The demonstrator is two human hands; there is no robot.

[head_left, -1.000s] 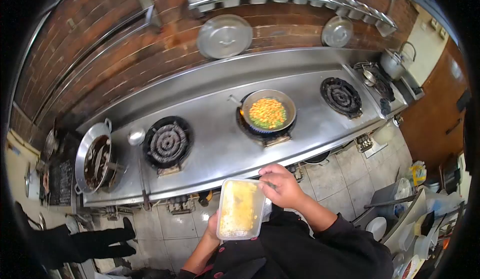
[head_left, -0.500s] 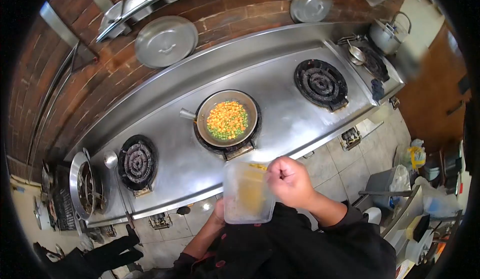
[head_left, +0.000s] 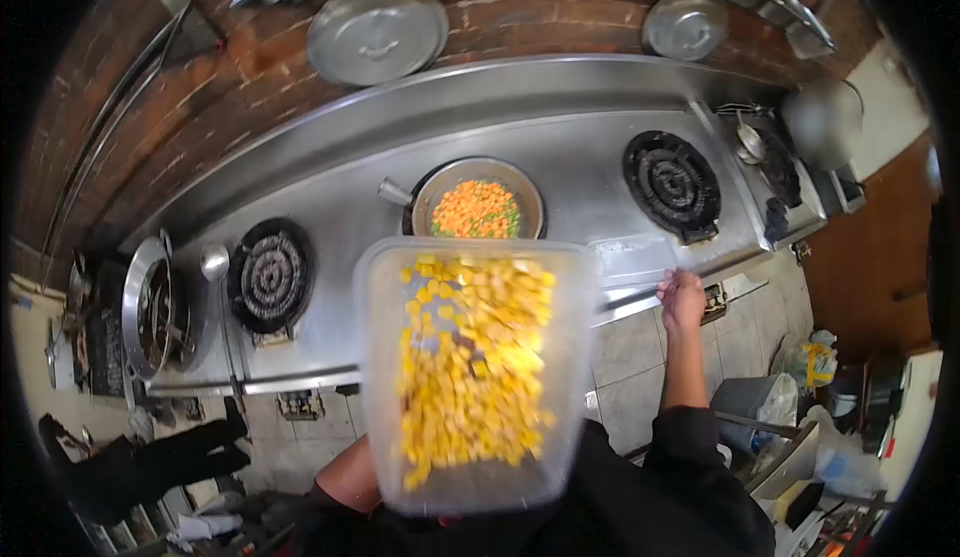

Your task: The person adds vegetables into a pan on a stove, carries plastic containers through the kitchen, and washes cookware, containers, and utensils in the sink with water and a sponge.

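A clear plastic container (head_left: 375,377) of yellow corn kernels (head_left: 470,397) is raised close to the camera, in front of the stove. My left forearm (head_left: 350,472) reaches behind it; the hand holding it up is hidden by the container. My right hand (head_left: 682,299) is closed at the stove's front edge, its fingertips at the corner of a flat translucent lid (head_left: 632,259). Beyond the container, a frying pan (head_left: 535,192) of diced carrots and green peas (head_left: 475,209) sits on the middle burner, its lower part covered from view.
Bare burners (head_left: 270,275) (head_left: 672,185) flank the pan. A long ladle (head_left: 216,265) and a wide wok (head_left: 135,307) lie at the left. Round metal lids (head_left: 378,32) lean on the brick wall. A grey bin (head_left: 750,407) stands on the right; another person's dark-clothed legs (head_left: 190,452) show lower left.
The container has risen toward the camera, and its corn now shows plainly. My right hand has moved from the container's side to the right, with the lid beside it. The view has shifted.
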